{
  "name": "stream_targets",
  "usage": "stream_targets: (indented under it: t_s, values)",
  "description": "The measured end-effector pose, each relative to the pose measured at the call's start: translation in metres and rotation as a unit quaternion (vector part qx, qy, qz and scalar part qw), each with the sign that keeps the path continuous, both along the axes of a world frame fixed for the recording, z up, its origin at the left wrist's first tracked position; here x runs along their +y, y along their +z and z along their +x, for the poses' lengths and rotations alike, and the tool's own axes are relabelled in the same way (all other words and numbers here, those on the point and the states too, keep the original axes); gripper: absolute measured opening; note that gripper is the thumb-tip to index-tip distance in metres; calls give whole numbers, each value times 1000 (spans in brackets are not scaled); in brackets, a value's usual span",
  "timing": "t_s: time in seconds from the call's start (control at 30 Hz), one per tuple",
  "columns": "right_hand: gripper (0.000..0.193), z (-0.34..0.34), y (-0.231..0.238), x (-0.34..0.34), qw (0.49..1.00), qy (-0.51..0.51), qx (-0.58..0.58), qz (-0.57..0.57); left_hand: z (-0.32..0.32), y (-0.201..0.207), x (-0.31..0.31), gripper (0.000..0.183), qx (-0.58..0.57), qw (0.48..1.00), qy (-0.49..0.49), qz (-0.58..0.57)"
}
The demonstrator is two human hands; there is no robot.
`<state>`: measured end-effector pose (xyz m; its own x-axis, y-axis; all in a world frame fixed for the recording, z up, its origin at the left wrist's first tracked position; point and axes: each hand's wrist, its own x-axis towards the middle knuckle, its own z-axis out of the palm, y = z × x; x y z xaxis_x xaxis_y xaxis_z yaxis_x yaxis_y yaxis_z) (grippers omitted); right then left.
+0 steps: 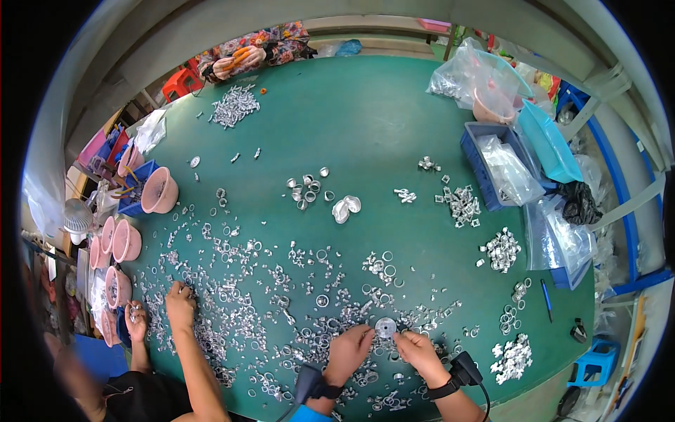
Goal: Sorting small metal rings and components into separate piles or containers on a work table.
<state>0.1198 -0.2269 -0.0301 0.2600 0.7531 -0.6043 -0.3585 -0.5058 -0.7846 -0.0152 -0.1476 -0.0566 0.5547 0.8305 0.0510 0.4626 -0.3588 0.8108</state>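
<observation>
Disc (385, 328), round, grey metal: pinched at its rim between left hand (349, 353) and right hand (420, 352), both grips narrow, over the green bench (394, 105) toward its near edge. Around: loose metal rings (323, 301). Toward right edge: blue pen (546, 300). Far right corner: navy plastic crate (480, 172).

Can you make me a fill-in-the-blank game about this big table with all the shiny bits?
1. The tabletop is coloured ____.
2. The silvery disc between the person's left hand and right hand has a ____ shape.
3. The row of pink tubs is on the picture's ____ side.
4. The pen is coloured ____.

Missing words: green; round; left; blue.
</observation>
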Motion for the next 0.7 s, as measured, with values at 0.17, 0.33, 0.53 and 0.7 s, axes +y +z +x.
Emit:
stream_targets:
  t_s: [0.17, 0.33, 0.53, 0.7]
  values:
    - [19, -10, -4, 4, 986, 67, -150, 25, -19, 29, -1, 19, -320, 766, 174, -530]
    - [15, -20, -20, 21, 851, 174, -486, 98, -29, 18, -2, 17, -217, 860, 194, -419]
    - [11, -20, -23, 26, 757, 282, -575, 128, -32, 24, -14, 17, 174, 968, 106, -149]
    - [13, -17, -14, 21, 876, 189, -420, 145, -31, 10, -22, 20, 177, 981, 69, -27]
